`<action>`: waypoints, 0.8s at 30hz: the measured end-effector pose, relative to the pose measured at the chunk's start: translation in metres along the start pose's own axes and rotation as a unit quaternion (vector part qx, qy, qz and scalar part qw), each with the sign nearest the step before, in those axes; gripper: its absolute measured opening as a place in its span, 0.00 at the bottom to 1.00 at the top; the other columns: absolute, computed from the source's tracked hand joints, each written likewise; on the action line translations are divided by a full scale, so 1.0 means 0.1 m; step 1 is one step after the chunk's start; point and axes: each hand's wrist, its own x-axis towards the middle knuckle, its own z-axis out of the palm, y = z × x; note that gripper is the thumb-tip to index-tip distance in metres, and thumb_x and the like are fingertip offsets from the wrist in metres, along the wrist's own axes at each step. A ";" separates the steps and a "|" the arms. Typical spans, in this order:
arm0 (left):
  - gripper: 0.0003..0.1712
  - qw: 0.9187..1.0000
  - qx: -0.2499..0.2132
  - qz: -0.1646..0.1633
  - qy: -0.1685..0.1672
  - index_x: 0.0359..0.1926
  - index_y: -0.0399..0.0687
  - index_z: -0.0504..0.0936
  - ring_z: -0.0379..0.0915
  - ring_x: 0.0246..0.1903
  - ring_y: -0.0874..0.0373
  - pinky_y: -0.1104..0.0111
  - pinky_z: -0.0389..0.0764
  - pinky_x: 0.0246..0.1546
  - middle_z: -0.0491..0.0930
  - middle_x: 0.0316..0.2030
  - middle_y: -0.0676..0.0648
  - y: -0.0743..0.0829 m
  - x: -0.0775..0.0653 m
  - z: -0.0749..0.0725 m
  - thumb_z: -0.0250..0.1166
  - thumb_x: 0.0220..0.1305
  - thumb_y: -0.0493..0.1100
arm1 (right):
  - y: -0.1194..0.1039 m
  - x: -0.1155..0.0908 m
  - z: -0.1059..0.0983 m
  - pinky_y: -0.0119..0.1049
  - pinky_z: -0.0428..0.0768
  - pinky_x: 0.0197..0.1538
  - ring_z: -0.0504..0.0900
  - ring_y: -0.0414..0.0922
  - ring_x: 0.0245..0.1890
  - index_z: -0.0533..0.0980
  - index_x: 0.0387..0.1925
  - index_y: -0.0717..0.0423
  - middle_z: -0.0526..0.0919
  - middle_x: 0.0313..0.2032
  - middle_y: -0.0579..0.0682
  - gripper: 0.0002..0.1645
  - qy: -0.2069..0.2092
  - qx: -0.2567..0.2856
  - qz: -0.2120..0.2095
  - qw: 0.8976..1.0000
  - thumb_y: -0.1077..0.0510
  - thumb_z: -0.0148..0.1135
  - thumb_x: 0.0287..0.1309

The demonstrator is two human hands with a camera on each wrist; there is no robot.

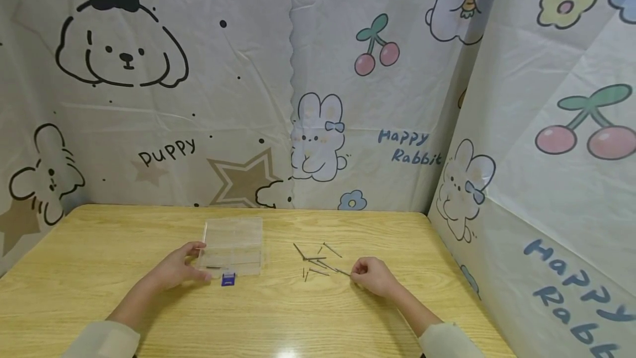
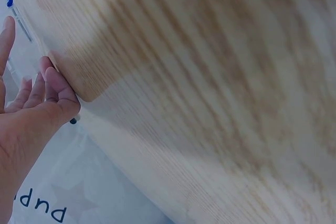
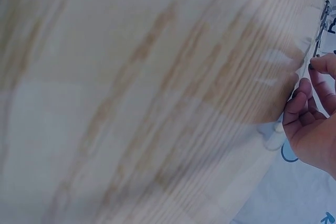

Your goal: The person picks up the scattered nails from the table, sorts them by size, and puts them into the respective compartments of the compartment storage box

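Note:
On the table lies a clear plastic box [image 1: 233,239] with a blue latch [image 1: 228,279] on its front side. A thin dark piece [image 1: 213,267] shows inside, near the front left corner. My left hand [image 1: 181,266] holds the box at its left side, thumb at the front corner and fingers along the edge. To the right of the box, several thin metal nails [image 1: 318,259] of different lengths lie scattered. At their right edge my right hand [image 1: 374,276] pinches the end of one nail [image 1: 344,273] between thumb and forefinger.
The wood-grain table [image 1: 278,314] reaches back to a printed cloth [image 1: 238,98] with cartoon animals and lettering. Another cloth wall [image 1: 556,192] stands along the right side of the table.

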 end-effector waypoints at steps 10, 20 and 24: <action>0.52 1.000 0.006 0.003 0.000 0.66 0.30 0.54 0.53 0.61 0.25 0.40 0.65 0.56 0.57 0.62 0.22 0.02 -0.01 0.00 0.72 0.50 0.50 | 0.01 0.00 -0.03 0.27 0.68 0.27 0.69 0.38 0.26 0.78 0.28 0.56 0.75 0.24 0.45 0.03 0.010 -0.016 -0.005 1.000 0.60 0.61 0.55; 0.52 1.000 0.013 0.000 0.004 0.65 0.30 0.55 0.56 0.60 0.26 0.41 0.67 0.55 0.58 0.61 0.22 0.03 -0.02 0.00 0.73 0.49 0.50 | -0.05 0.07 -0.05 0.30 0.68 0.28 0.69 0.40 0.27 0.78 0.29 0.54 0.74 0.25 0.45 0.02 0.013 -0.024 -0.003 1.000 0.60 0.60 0.56; 0.52 1.000 0.013 0.001 0.005 0.65 0.30 0.55 0.57 0.60 0.26 0.41 0.67 0.55 0.58 0.61 0.22 0.03 -0.02 0.00 0.73 0.49 0.51 | -0.10 0.08 -0.05 0.29 0.67 0.26 0.68 0.40 0.26 0.78 0.29 0.54 0.74 0.24 0.45 0.03 0.009 -0.024 -0.006 1.000 0.60 0.61 0.56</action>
